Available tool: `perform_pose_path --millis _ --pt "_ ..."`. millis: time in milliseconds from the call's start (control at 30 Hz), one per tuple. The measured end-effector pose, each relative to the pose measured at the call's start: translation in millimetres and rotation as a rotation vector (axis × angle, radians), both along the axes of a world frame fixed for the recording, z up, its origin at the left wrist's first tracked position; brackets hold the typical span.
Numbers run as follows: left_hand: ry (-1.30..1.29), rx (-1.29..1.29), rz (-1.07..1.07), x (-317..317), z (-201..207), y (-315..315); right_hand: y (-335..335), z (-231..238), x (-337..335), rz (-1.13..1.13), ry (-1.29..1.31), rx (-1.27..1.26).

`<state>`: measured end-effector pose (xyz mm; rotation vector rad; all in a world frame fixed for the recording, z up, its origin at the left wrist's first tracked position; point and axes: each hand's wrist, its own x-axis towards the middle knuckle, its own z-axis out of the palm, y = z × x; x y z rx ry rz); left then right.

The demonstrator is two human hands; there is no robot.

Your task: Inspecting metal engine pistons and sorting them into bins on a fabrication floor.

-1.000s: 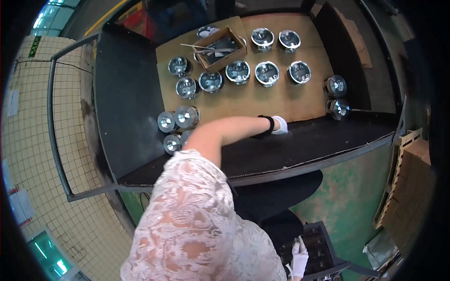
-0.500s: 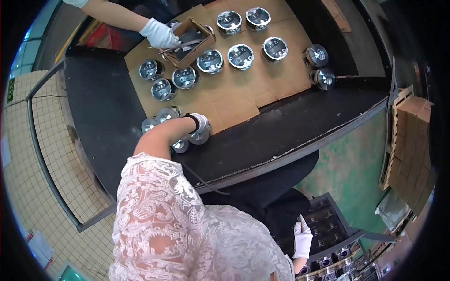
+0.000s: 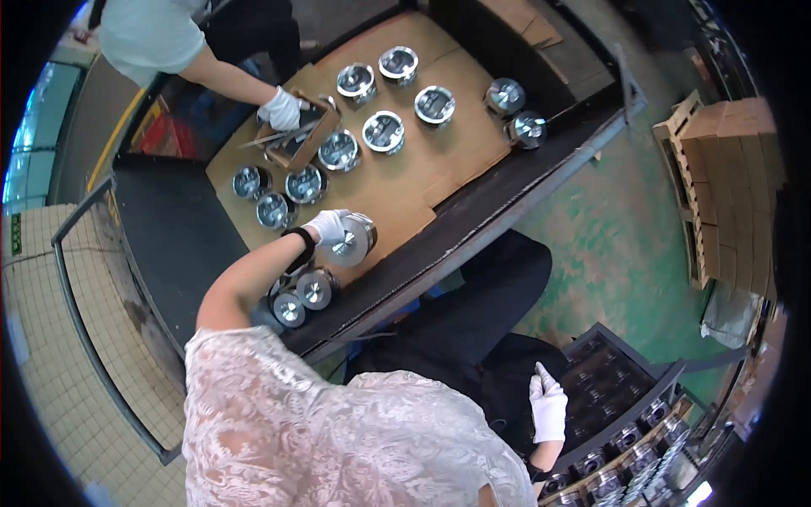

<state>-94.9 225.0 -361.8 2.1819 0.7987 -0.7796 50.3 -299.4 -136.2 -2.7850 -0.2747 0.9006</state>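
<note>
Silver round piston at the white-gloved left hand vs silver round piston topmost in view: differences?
Face up: the piston at the hand shows a flat, closed top; the topmost piston shows a hollow.
Contact: the piston at the hand has the left hand on its edge; the topmost piston has no hand on it.
Shared: round, shiny metal.

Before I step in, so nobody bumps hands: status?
Left hand on silver piston. Right hand near dark tray, nothing visible held. Other pistons close by; co-worker's hand at cardboard box.
</note>
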Motion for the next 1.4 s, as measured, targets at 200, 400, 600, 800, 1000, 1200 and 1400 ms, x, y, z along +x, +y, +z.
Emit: perform_pose_path --millis 200,400,600,800,1000,1200,1400 --pt "-0.507 -0.374 0.255 69 222 -10 54 34 14 -0.026 -0.101 0.547" --pt "-0.796 -0.203 -0.36 141 400 -141 79 99 17 -0.304 0.296 1.445" --pt "-0.763 -0.104 -1.149 165 424 -297 8 107 10 -0.814 0.845 1.764" --pt "-0.715 -0.318 -1.328 182 375 -401 -66 26 -34 -1.13 0.554 1.718" --pt "-0.132 -1.226 -0.214 171 230 -393 -86 -8 -62 -1.254 0.549 2.05" --pt "0.241 -1.645 0.039 146 219 -435 -81 4 -68 -1.048 0.145 1.926" --pt "0.118 -1.498 0.106 157 222 -434 -82 9 -66 -1.132 0.328 1.884"
